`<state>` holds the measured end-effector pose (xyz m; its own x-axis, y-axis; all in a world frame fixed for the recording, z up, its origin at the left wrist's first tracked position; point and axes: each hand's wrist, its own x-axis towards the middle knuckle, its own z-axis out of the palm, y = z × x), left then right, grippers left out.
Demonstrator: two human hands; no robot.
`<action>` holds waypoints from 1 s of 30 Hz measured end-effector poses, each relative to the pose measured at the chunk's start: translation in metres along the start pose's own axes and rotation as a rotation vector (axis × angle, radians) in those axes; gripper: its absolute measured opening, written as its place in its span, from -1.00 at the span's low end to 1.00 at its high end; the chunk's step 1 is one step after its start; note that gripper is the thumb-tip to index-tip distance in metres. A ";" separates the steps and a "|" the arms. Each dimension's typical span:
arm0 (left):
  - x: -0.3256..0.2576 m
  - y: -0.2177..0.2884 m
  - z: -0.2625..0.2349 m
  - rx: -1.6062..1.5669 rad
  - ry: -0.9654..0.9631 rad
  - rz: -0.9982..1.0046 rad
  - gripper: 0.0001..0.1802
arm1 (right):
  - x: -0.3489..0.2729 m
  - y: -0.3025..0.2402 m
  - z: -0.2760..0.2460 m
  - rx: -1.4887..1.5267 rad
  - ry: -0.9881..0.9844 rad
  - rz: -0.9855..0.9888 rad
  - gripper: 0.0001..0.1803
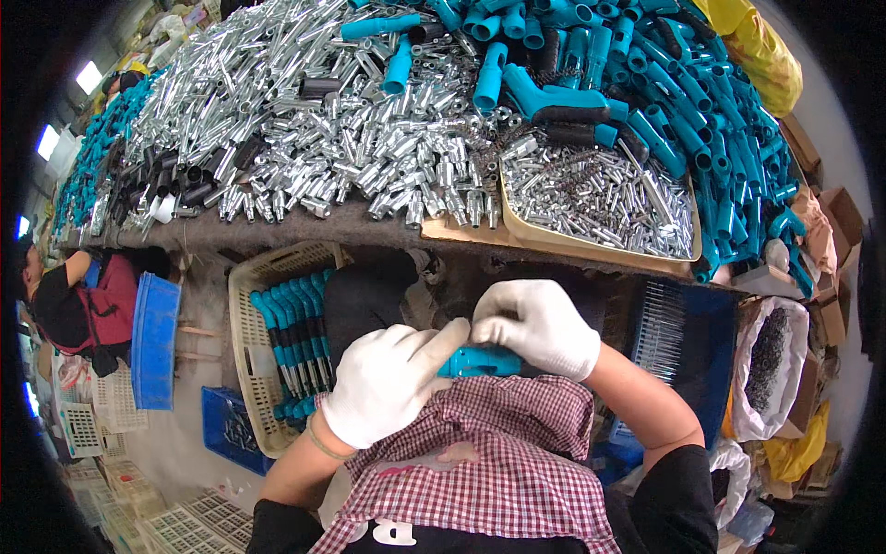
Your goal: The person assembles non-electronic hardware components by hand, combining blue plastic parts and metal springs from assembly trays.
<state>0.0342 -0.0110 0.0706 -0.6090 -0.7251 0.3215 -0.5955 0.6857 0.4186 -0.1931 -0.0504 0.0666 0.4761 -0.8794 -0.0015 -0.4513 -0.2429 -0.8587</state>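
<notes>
Apparently, L hand (pixel 392 374) is holding teal housing (pixel 482 361) for fitting; R hand (pixel 540 325) is curling over, grip unclear; next is prob. needing careful alignment.

Teal part (pixel 487 362) partly hidden by left grip (pixel 388 377) and right grip (pixel 544 328); yellow bag (pixel 761 57) cut off above.

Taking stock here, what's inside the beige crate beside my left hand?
The beige crate holds teal-handled tools with silvery shafts, lined in a row. What lies beneath them is covered.
</notes>
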 end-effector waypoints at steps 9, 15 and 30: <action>0.001 0.004 0.005 0.009 -0.001 0.024 -0.17 | -0.015 0.000 0.024 -0.383 0.044 -0.302 -0.69; -0.001 -0.002 0.007 0.032 -0.006 -0.055 -0.10 | -0.024 0.007 0.024 -0.458 0.070 -0.463 -0.51; -0.004 -0.005 0.030 -0.377 0.014 -0.290 -0.53 | 0.034 0.028 -0.060 -0.755 0.610 -0.295 -0.89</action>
<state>0.0246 -0.0096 0.0419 -0.4370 -0.8857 0.1565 -0.5061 0.3860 0.7712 -0.2346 -0.1111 0.0732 0.2747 -0.7502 0.6015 -0.8376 -0.4939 -0.2335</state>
